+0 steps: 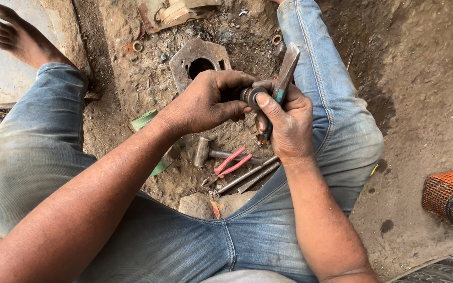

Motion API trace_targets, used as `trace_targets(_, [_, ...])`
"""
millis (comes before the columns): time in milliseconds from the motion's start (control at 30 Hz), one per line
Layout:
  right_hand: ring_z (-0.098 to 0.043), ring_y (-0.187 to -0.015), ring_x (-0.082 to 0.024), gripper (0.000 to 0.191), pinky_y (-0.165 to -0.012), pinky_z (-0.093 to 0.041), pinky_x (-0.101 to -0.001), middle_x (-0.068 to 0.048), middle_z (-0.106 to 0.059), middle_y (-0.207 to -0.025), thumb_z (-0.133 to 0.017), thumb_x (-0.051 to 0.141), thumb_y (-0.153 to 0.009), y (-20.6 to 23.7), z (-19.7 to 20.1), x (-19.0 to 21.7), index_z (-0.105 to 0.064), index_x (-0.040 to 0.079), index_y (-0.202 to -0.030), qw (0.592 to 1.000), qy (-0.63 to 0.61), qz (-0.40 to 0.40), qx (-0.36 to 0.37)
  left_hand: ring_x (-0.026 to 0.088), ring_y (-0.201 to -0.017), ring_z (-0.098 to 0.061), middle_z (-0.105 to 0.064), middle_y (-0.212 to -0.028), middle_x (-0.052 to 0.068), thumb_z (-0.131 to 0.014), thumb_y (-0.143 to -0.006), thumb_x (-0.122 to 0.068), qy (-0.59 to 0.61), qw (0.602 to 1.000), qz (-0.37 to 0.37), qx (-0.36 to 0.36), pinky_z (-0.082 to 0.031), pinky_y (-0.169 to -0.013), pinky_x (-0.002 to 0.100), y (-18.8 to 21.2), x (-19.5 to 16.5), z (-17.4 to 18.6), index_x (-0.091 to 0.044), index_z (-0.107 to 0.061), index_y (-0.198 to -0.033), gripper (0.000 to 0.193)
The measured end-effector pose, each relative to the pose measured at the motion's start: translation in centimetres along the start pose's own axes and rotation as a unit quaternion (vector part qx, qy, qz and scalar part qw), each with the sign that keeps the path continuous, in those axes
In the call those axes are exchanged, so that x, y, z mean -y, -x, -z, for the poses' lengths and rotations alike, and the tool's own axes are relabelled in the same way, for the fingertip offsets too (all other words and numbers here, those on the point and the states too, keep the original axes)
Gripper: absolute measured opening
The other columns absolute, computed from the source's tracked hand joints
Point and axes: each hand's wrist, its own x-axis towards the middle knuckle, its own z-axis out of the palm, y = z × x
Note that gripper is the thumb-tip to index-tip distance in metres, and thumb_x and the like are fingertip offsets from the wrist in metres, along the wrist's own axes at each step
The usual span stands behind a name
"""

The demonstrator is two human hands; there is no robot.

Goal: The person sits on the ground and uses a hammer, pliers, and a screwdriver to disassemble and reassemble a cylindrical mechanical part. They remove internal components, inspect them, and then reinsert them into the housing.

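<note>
I sit on dirt ground with my legs in blue jeans spread apart. My left hand (205,102) grips a small dark round metal part (250,95) between thumb and fingers. My right hand (287,120) presses its thumb against that same part and also holds a flat worn metal tool (287,68) with a teal-marked shaft, which points up and away. Both hands meet above the ground between my knees.
On the dirt below lie a hammer (205,152), red-handled pliers (229,165), two metal rods (250,178), a rusty plate with a round hole (197,60), a green strip (148,123) and a stone (197,204). An orange mesh object (452,196) is at right.
</note>
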Motion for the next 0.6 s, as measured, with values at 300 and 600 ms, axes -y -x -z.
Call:
trace_targets(300, [-0.057, -0.058, -0.007, 0.020, -0.049, -0.045, -0.0194, -0.006, -0.072, -0.088, -0.079, 0.013, -0.095, -0.2, 0.1, 0.5, -0.069, 0.003, -0.108, 1.000, 0.000, -0.027, 0.005, 0.012, -0.081, -0.075, -0.075, -0.098, 0.007, -0.075, -0.094, -0.013, 0.032, 0.999, 0.024, 0.010, -0.067, -0.074, 0.029, 0.4, 0.5, -0.1, -0.001, -0.064, -0.132, 0.041])
trace_targets(600, [-0.057, -0.066, -0.006, 0.021, -0.054, -0.046, -0.0210, -0.002, -0.071, -0.091, -0.067, 0.022, -0.106, 0.2, -0.4, 0.1, -0.070, 0.003, -0.115, 0.999, 0.050, 0.001, -0.005, 0.006, -0.075, -0.065, -0.068, -0.086, 0.004, -0.067, -0.099, -0.022, 0.055, 0.997, 0.054, 0.007, -0.058, -0.065, 0.024, -0.2, 0.9, 0.3, -0.002, -0.064, -0.130, 0.037])
